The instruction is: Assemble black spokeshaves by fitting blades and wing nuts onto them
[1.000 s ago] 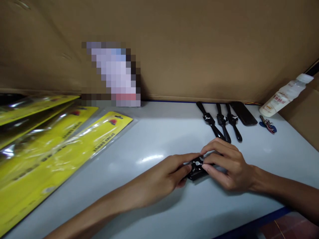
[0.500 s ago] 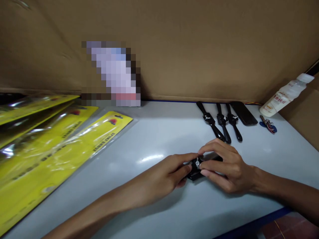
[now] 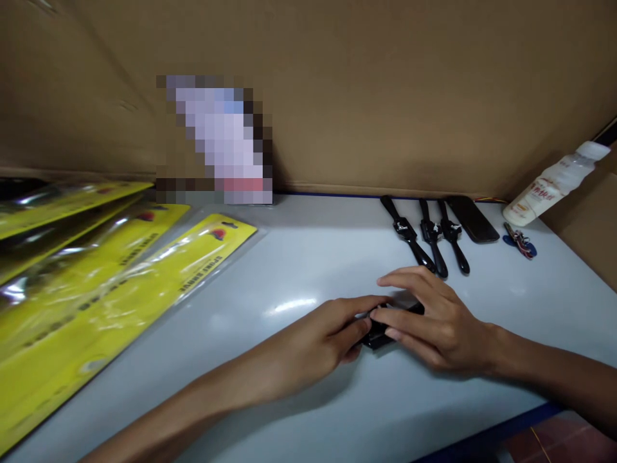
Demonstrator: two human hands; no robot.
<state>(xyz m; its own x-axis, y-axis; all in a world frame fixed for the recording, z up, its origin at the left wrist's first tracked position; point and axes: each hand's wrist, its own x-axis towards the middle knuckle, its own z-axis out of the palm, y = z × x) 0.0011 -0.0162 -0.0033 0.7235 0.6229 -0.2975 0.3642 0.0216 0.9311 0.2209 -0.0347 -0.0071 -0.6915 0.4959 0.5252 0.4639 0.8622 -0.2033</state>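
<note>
A black spokeshave (image 3: 377, 337) is held low over the white table, between my two hands. My left hand (image 3: 340, 331) is closed around its left side, thumb and fingers pressed on the body. My right hand (image 3: 436, 325) reaches over from the right, its fingertips on the middle of the body, covering the silver screw. One right finger is lifted off above it. Part of a black handle shows beneath my right hand. Behind it lie three similar black spokeshaves: one on the left (image 3: 406, 233), one in the middle (image 3: 431, 235), one on the right (image 3: 453, 233).
Yellow spokeshave packages (image 3: 193, 276) in clear plastic spread over the left side of the table (image 3: 299, 257). A dark phone (image 3: 473, 220), a small bunch of keys (image 3: 520, 242) and a tilted white bottle (image 3: 549, 186) are at the back right. Cardboard (image 3: 337, 96) walls the back.
My right hand's fingertips have moved left over the silver screw, which showed before and is now covered. One right finger has lifted off the tool. My left hand stays put.
</note>
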